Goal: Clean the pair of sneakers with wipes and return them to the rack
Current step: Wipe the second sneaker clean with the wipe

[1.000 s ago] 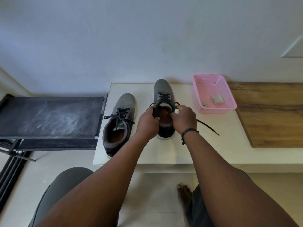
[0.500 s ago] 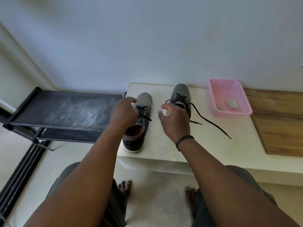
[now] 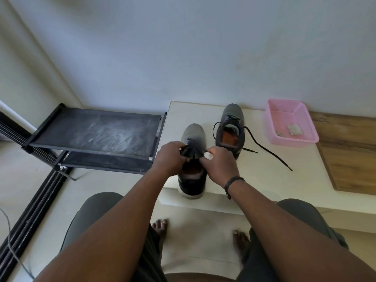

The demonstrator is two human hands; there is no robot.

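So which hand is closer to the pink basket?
Right. The right hand is at the near sneaker's laces, on the side toward the pink basket; the left hand grips the laces on the far side.

We see bare room on the white stone bench (image 3: 264, 180) between the unlaced grey sneaker (image 3: 231, 127) and the pink plastic basket (image 3: 293, 139), though its loose black lace (image 3: 268, 153) trails across. The dusty black rack shelf (image 3: 97, 131) lies open at left.
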